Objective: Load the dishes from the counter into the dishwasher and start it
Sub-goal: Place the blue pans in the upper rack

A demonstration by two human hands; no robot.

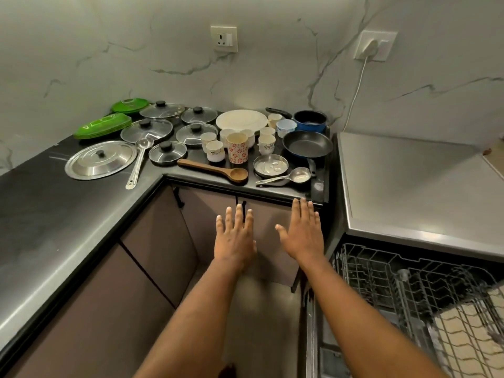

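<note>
Both hands were empty: the left hand [236,237] and the right hand [301,237] were held out flat, palms down, fingers [239,214] straight and spread, gripping nothing, in front of the cupboard doors [152,241] just below the front edge of the bench [54,214].

The dishes were all on the dark bench, crowded into its back corner and along to its right end, beside the dishwasher [409,186]. The dishwasher's wire rack [409,282] was pulled out at lower right.

The domed glass lids [147,130] looked smooth, breakable and probably slippery; each black knob seemed the safest hold. The steel lid [101,159] would be stiff and light, taken the same way. The ceramic cups, among them a floral cup [237,150], and the white plate [241,120] appeared fragile, best pinched at the rim or gripped round the body one at a time. The green plates [103,126], stacked at the back left, looked like light plastic and could likely go as a pile. The black frying pan [307,144] and blue saucepan [311,120] were likely the heaviest, to be held by their handles. The wooden spoon [212,170], steel ladle [139,162] and small steel plate [270,165], nearest the front edge, were rigid and easy to lift
</note>
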